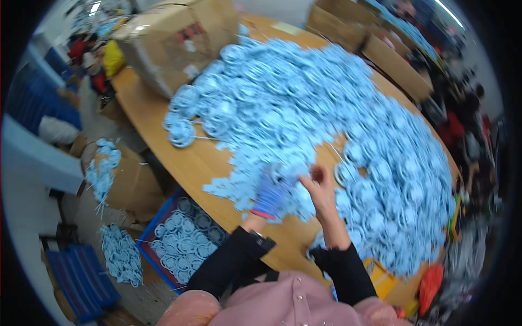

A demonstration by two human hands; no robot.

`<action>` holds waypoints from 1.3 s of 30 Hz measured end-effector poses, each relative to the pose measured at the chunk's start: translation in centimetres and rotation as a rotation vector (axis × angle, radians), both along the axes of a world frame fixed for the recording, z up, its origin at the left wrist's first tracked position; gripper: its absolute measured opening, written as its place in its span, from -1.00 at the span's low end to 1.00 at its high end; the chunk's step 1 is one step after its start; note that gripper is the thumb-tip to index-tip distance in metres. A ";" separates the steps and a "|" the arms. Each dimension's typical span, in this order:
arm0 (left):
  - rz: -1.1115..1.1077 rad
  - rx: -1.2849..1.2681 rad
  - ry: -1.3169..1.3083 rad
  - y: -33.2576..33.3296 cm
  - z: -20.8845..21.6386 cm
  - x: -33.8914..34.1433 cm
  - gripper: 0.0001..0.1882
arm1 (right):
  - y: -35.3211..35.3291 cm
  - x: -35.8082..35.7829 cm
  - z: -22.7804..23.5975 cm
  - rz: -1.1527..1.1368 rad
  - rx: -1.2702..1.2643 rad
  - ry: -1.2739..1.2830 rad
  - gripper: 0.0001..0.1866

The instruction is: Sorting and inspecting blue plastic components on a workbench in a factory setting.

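My left hand (pixel 272 191), in a thin blue-violet glove with a pink cuff, is closed around a light blue round piece (pixel 296 170) above the table. Close on its right, my bare right hand (pixel 322 187) has thumb and fingers bent together at the edge of that piece. Blur hides whatever may be between its fingertips. Small flat light blue pieces (pixel 231 187) lie spread under and beside my left hand. A large heap of light blue ring-shaped pieces with thin stems (pixel 288 81) covers the table beyond and to the right of both hands.
On the wooden table (pixel 144 117) stands a big cardboard box (pixel 179 46) at the far left. Open cartons (pixel 342 24) line the back right. A blue crate (pixel 155 255) of ring-shaped pieces sits below the table's left edge. A red bag (pixel 430 285) lies at the right.
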State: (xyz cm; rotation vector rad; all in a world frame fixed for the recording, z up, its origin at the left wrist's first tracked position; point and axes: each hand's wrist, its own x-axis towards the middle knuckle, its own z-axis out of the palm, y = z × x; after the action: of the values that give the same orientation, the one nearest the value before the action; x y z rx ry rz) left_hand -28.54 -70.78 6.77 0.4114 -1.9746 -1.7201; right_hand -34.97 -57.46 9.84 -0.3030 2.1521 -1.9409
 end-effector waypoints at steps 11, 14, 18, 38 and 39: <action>-0.198 0.356 -0.145 2.7 3.6 -2.0 -0.31 | 3.4 -1.3 2.3 0.085 -0.298 -0.410 -0.54; -0.276 0.255 -0.247 3.0 3.2 -2.5 -0.25 | 4.2 -1.5 1.7 0.029 -0.358 -0.456 -0.58; -0.226 0.370 -0.242 5.4 3.2 -3.3 -0.21 | 5.8 -2.0 1.1 -0.060 -0.341 -0.513 -0.59; -0.255 -0.650 -0.888 -7.1 -1.6 -22.2 -0.06 | 5.3 -1.3 -7.0 0.352 0.775 0.397 -0.69; -0.251 -0.650 -0.892 -7.5 -1.6 -21.8 -0.06 | 5.3 -1.5 -7.6 0.356 0.771 0.397 -0.69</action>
State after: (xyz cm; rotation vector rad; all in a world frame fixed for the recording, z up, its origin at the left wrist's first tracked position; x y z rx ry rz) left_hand -50.39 -78.28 5.17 0.7960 -3.1689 -0.9391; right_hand -36.47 -52.16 2.19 -0.8876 2.6542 -0.8166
